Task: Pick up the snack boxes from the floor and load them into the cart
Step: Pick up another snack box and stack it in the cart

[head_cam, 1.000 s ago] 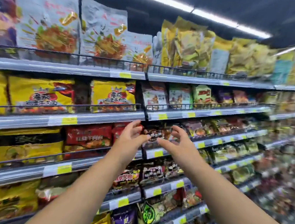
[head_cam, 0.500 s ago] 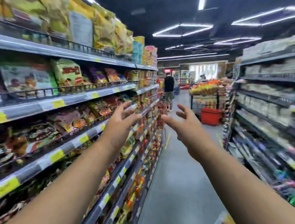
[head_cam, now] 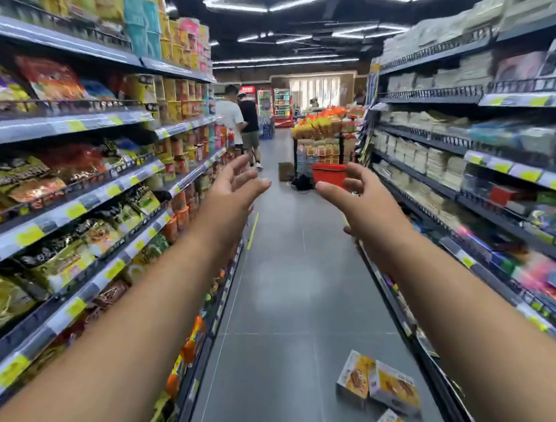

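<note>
The left hand [head_cam: 235, 187] and right hand [head_cam: 359, 197] hover empty, fingers loosely spread. Lower right, the snack boxes [head_cam: 379, 385] look light and stiff; grip their edges.

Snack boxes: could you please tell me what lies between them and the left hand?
In the head view, only bare grey floor separates the left hand from the snack boxes.
</note>
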Demonstrator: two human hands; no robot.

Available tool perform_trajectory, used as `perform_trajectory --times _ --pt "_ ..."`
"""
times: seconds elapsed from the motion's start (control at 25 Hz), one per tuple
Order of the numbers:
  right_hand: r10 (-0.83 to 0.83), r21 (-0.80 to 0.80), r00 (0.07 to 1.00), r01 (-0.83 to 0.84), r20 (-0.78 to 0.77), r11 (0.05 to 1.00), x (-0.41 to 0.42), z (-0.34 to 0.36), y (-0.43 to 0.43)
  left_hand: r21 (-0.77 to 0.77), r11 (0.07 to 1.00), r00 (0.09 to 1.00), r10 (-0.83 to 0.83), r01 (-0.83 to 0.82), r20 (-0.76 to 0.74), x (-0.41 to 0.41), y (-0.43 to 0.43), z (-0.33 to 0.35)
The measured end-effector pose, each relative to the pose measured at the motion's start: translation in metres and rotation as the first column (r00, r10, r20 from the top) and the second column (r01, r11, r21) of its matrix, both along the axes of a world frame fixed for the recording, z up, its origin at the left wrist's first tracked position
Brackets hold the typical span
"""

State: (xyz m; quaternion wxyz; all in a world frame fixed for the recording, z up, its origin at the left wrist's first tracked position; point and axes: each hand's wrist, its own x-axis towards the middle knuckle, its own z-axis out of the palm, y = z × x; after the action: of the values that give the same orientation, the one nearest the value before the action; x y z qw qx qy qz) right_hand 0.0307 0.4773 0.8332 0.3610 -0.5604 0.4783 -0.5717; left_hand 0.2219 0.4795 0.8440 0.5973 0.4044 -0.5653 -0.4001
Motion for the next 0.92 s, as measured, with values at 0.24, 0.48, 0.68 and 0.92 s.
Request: perform_trajectory --times 0.24,0.48,0.68,0.92 --pt "-0.115 0.080 0.993 0.114 0.009 0.990 -0.053 -0.036 -0.105 0.086 0.992 0.996 -0.088 0.089 -0.021 -0.048 -0.125 -0.031" --pt "-0.286 0.109 0.958 0.283 0.012 0.953 -0.074 -0.060 -0.200 0.142 0.957 0.965 -0.260 0.252 0.043 -0.078 -0.262 -0.060" --pt "-0.484 0.153 0.874 0.473 0.040 0.868 -0.099 -0.087 -0.266 0.184 0.877 0.885 -0.461 0.443 0.067 -0.122 -0.370 -0.089" --pt "-0.629 0.269 0.778 0.605 0.005 0.750 -0.169 -0.163 -0.318 0.273 0.791 0.815 -0.578 0.548 0.041 -0.212 -0.447 -0.155"
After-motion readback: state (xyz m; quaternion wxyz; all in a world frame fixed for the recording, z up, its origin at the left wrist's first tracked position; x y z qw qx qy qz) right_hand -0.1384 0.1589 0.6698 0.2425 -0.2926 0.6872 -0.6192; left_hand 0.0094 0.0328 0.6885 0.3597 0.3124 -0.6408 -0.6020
